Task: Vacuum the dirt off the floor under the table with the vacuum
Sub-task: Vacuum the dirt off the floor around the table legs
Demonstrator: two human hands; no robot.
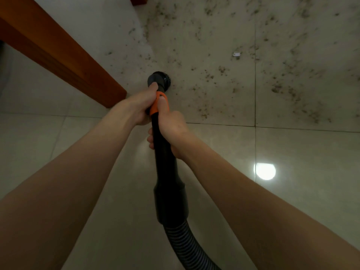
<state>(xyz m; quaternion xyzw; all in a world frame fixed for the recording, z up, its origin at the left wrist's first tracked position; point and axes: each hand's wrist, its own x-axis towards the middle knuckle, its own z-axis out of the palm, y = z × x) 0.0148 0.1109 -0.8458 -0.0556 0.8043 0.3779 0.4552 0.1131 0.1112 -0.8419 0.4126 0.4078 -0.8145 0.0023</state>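
The vacuum wand (163,152) runs from your grip down to the tiled floor (292,152), its round nozzle (159,79) just beyond your fingers, at the edge of the scattered dirt (282,88). Your left hand (139,106) wraps the orange collar (162,104); your right hand (173,129) grips the wand just behind it. The wooden table leg (68,61) stands left of your grip.

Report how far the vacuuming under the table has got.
Done: the near tiles look free of specks. In hand: left hand and right hand both grip the vacuum wand, its nozzle at the dirt's edge. Left: dark dirt across the far tiles, plus a small white scrap.
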